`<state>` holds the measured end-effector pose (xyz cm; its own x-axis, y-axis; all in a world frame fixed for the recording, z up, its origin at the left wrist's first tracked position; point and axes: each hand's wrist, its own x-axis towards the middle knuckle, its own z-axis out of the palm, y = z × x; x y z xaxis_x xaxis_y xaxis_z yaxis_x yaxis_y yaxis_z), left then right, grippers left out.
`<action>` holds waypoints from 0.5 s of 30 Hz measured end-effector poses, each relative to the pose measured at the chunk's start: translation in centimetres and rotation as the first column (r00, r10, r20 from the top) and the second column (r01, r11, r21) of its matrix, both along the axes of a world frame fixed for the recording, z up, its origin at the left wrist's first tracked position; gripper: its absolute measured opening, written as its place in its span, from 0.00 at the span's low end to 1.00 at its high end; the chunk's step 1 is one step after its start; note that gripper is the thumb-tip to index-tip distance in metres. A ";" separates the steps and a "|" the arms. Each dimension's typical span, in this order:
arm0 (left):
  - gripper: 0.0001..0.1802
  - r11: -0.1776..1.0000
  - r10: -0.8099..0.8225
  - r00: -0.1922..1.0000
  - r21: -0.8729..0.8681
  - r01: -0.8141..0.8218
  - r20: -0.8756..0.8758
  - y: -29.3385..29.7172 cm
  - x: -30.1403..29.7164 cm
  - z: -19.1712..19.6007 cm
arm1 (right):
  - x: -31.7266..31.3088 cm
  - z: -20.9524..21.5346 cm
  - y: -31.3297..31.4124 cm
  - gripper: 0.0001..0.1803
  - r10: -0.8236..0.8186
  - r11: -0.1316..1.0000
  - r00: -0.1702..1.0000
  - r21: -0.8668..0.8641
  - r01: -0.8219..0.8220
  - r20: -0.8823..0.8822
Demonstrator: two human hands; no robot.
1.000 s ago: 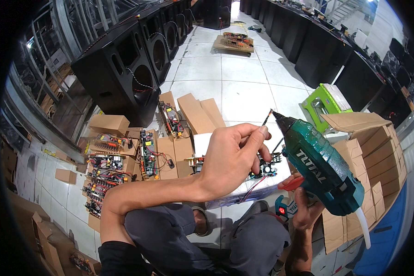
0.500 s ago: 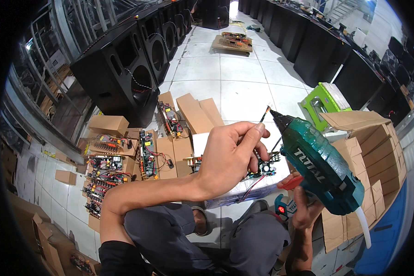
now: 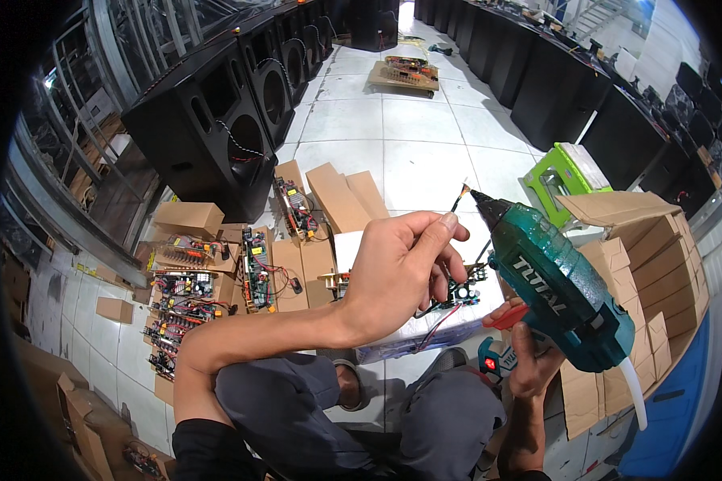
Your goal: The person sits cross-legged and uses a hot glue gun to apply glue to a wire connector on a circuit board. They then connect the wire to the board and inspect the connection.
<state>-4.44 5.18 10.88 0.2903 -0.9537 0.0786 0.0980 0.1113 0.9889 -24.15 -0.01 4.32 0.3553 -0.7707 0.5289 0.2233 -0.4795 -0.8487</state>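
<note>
Between thumb and fingers, my left hand (image 3: 409,264) pinches a thin dark cable (image 3: 460,199), its end with small coloured wires pointing up. Around the handle of a teal hot glue gun (image 3: 565,284) closes my right hand (image 3: 529,361), fingers at the red trigger (image 3: 510,317). The gun's black nozzle (image 3: 485,206) sits just right of the cable end; whether they touch I cannot tell. A white glue stick (image 3: 635,397) sticks out of the gun's back. Below my left hand, a circuit board (image 3: 464,295) lies on a white box (image 3: 425,330), partly covered by the hand.
Several circuit boards (image 3: 186,309) lie on cardboard at the left. Black speaker cabinets (image 3: 208,128) stand behind them. An open cardboard box (image 3: 658,272) is at the right, with a green stool (image 3: 565,180) behind it. Farther off, more boards rest on a cardboard piece (image 3: 401,78).
Both hands stay almost in place, with the cable and the glue gun shifting only very slightly. Nothing was taken up or let go.
</note>
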 end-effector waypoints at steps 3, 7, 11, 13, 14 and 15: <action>0.20 1.000 -0.009 1.000 -0.001 0.009 -0.020 0.0 0.0 -0.1 | -0.2 -0.1 0.1 0.10 0.003 1.000 1.000 0.024 -0.003 -0.015; 0.20 1.000 -0.016 1.000 -0.006 0.016 -0.027 -0.1 0.0 -0.1 | -0.3 -0.6 -0.1 0.14 0.009 1.000 1.000 0.010 -0.009 0.003; 0.20 1.000 -0.015 0.999 -0.007 0.015 -0.029 0.0 0.1 -0.1 | -0.1 -0.6 -0.1 0.14 0.008 1.000 1.000 0.007 -0.008 0.025; 0.20 1.000 -0.017 0.999 -0.005 0.016 -0.032 -0.1 0.1 -0.2 | -0.1 -0.4 0.0 0.14 0.011 1.000 1.000 0.022 -0.011 0.020; 0.20 1.000 -0.016 0.999 -0.004 0.015 -0.030 -0.1 0.1 -0.1 | -0.1 -0.4 0.0 0.14 0.015 1.000 1.000 0.013 -0.015 0.012; 0.20 1.000 -0.015 0.999 -0.004 0.014 -0.029 0.0 0.0 -0.1 | -0.2 -0.4 -0.1 0.13 0.020 1.000 1.000 0.003 -0.020 0.003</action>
<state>-4.42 5.15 10.76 0.2787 -0.9576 0.0737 0.1282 0.1131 0.9853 -24.40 -0.13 3.87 0.3691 -0.7652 0.5275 0.2353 -0.4721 -0.8495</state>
